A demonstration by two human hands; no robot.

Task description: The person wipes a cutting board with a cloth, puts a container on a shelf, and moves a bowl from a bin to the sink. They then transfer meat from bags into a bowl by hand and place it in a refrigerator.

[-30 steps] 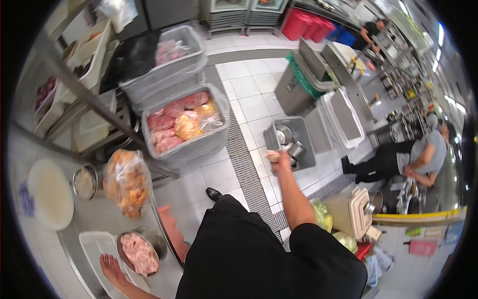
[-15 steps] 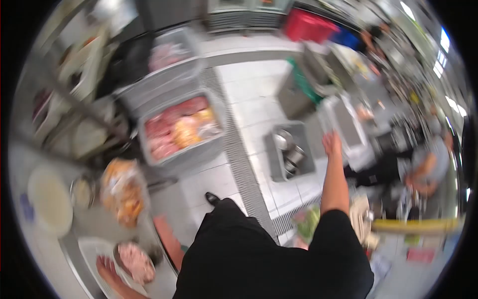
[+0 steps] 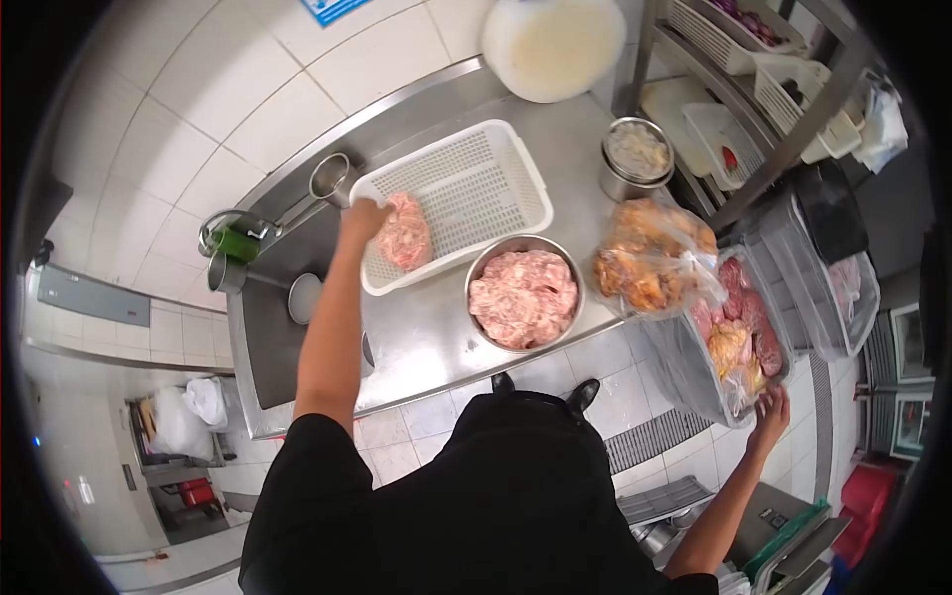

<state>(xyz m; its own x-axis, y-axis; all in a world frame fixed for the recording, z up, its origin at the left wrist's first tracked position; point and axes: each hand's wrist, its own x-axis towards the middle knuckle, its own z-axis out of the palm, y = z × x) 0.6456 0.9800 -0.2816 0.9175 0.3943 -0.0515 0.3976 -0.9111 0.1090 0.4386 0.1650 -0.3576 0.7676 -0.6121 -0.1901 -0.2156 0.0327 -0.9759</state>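
Note:
My left hand (image 3: pixel 366 218) reaches over the near-left end of a white perforated basket (image 3: pixel 476 164). Its fingers are bunched together against the top of a pink lump of ground meat (image 3: pixel 405 234) inside. Beside the basket, a round steel bowl (image 3: pixel 574 322) is heaped with more raw meat (image 3: pixel 524 297). Out to the right, my right hand (image 3: pixel 770 416) holds nothing, its fingers apart near the corner of a grey tub (image 3: pixel 684 372). The tub contains red meat (image 3: pixel 764 337) and bagged yellowish pieces.
A clear bag of orange-brown meat (image 3: pixel 650 258) sits at the counter's right end, with steel bowls (image 3: pixel 635 159) behind it. A sink (image 3: pixel 273 347) lies left. Metal shelving (image 3: pixel 739 193) stands back right. A floor grate (image 3: pixel 654 441) runs beside my feet.
My view has swung left from the floor and kitchen to the steel counter. My right arm, stretched forward before, is now out to the right. My left hand's fingers, spread before, are now bunched.

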